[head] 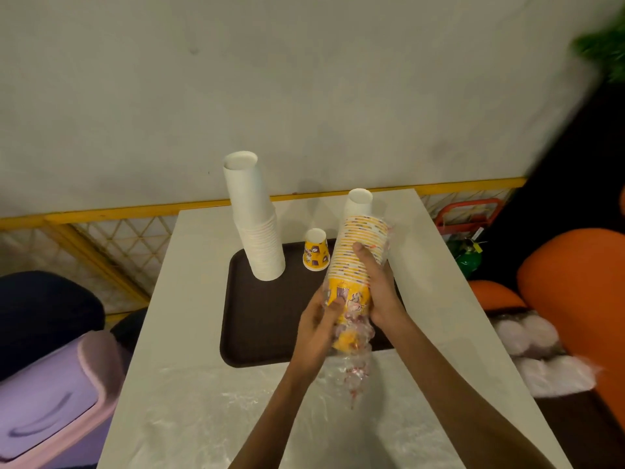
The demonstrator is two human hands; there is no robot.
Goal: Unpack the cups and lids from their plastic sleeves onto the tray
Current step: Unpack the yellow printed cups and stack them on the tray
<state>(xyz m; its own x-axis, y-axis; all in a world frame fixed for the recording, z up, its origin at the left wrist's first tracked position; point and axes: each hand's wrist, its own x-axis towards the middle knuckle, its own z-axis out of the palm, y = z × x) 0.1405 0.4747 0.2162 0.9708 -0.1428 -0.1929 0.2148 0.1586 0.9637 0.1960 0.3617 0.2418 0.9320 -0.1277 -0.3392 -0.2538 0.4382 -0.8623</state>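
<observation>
A dark brown tray (263, 316) lies on the white table. On it stand a tall stack of white cups (257, 225), upside down, and a single yellow printed cup (316, 249), also upside down. Above the tray I hold a stack of yellow printed cups (360, 252), tilted with its bottom end away from me. My right hand (377, 286) grips the stack from the right side. My left hand (319, 319) pinches the clear plastic sleeve (355, 363), which is bunched around the near end of the stack and hangs towards me.
An empty clear plastic sleeve (209, 418) lies flat on the near part of the table. A lilac bin (50, 401) stands at the left. On the right are orange seats (575, 282) and a bag of white lids (537, 353). A yellow railing runs behind the table.
</observation>
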